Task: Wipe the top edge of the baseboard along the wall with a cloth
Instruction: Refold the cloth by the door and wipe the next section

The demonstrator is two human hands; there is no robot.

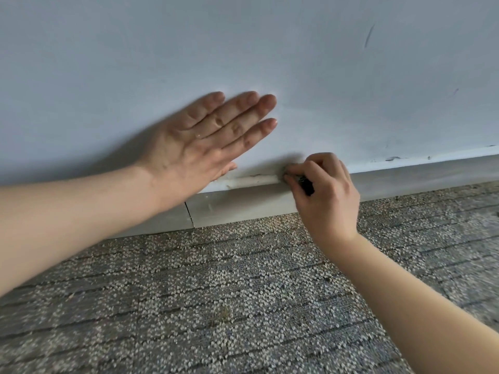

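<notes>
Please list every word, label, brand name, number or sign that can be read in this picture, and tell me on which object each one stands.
None: no readable text shows in this view.
The wall bears only scuff marks.
The baseboard and the carpet carry no print.
The small dark thing gripped in the right hand is mostly hidden; no lettering can be made out on it.
The left hand bears nothing.

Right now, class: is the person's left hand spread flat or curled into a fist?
Spread flat: the left hand lies open against the pale blue-grey painted wall, fingers extended.
</notes>
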